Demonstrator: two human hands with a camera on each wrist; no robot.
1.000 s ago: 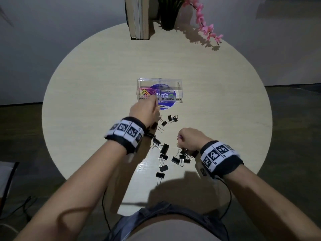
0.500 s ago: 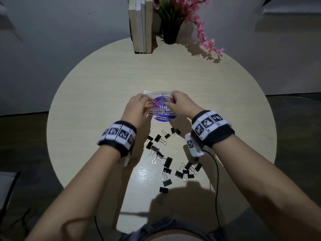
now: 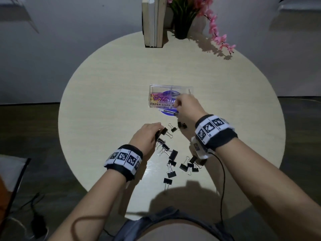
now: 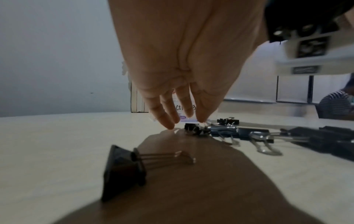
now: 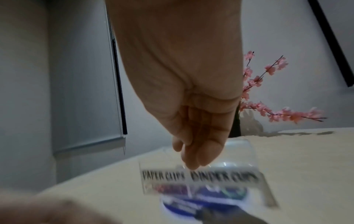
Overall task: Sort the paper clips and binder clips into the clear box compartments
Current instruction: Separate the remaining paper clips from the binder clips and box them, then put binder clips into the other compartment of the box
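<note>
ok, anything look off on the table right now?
Nothing damaged or spilled. The clear box stands upright, with coloured paper clips in its left compartment. Black binder clips lie loose across the table near the person, unsorted, some overlapping, which fits a sort under way.

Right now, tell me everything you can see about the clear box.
The clear box is a small rectangular container of see-through plastic, open on top, standing flat near the middle of the round table. A divider splits it into two compartments. Its front wall reads PAPER CLIPS on the left and BINDER CLIPS on the right. Colourful paper clips lie in the left compartment. A purple round disc shows beneath it. The right hand hovers over its right front corner; contact cannot be told.
</note>
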